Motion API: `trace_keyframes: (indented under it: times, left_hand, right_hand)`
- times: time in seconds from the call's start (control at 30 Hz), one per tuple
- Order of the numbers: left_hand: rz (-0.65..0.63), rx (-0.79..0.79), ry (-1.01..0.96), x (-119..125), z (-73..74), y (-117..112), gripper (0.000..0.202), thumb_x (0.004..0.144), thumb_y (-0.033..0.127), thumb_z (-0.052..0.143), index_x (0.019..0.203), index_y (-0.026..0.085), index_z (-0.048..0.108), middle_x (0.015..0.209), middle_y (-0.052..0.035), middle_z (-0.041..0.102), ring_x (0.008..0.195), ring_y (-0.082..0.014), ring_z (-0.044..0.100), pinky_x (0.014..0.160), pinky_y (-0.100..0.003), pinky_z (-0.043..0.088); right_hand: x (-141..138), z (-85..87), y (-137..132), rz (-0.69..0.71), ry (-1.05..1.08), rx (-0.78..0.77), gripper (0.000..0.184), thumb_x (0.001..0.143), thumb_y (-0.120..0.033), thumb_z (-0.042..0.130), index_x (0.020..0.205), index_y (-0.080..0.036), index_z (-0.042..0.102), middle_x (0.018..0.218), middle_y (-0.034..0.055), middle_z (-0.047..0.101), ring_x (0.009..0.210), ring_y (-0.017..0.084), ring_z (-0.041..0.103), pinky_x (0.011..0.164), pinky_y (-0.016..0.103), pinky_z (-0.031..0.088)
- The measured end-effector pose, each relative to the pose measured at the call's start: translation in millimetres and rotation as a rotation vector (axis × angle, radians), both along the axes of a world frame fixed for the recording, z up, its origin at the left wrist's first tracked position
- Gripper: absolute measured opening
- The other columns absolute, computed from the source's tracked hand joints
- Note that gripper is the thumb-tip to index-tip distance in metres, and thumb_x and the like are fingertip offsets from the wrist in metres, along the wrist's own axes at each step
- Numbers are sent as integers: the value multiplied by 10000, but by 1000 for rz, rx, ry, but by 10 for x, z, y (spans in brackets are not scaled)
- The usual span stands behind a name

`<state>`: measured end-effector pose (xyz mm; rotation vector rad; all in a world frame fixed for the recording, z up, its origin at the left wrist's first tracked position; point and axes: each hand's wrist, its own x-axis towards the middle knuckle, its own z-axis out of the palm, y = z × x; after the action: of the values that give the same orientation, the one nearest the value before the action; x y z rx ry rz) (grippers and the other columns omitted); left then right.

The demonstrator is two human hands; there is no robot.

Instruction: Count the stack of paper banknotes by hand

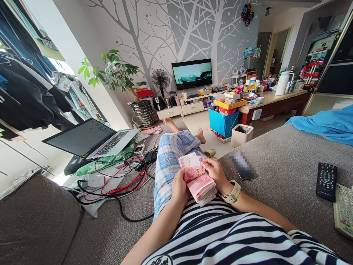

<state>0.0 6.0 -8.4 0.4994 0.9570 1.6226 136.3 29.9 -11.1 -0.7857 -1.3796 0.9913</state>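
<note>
A thick stack of red 100 banknotes [202, 186] is held over my lap, its lower part spread in a fan toward my stomach. My left hand [179, 184] grips the stack from the left, thumb on top. At the upper right, my right hand [216, 170] pinches the top notes between thumb and fingers; these notes are bent up and away from the rest. A pale watch [233, 192] is on my right wrist. The undersides of both hands are hidden by the notes.
On the sofa [289, 176] to my right lie a black remote [326, 181], a blurred dark object [243, 165] and a blue blanket [328, 125]. Left of my legs stand an open laptop [110, 141] and tangled cables [138, 175]. A bin [242, 136] stands on the floor ahead.
</note>
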Motion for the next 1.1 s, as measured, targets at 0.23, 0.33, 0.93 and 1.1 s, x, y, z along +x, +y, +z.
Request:
trace_keyframes:
  times: [0.23,0.33,0.93,1.1]
  left_hand:
    - [-10,0,23,-20,-37,20,116,640,272,657,674,174,606,634,21,612,585,-123,533,652,-270,478]
    - [-11,2,25,-25,-51,28,135,638,283,662,686,170,606,644,16,617,596,-126,541,656,-270,478]
    - [-27,25,40,-43,-114,55,145,661,303,659,708,169,626,670,1,641,612,-137,562,656,-274,475]
    - [-46,52,54,-54,-145,69,149,681,313,647,715,169,640,690,-11,651,621,-142,565,645,-274,472]
  right_hand:
    - [-4,-36,16,17,48,-3,306,830,-444,590,665,-192,535,609,-35,464,578,125,405,563,257,337]
    - [-9,-49,22,32,65,-12,277,833,-415,591,682,-188,542,627,-31,478,589,124,413,567,254,337]
    - [0,-25,10,8,36,-7,278,838,-397,576,662,-190,519,607,-39,428,573,119,374,553,256,306]
    - [4,20,-28,30,53,-18,280,843,-405,571,665,-193,527,601,-38,425,559,119,363,536,256,298]
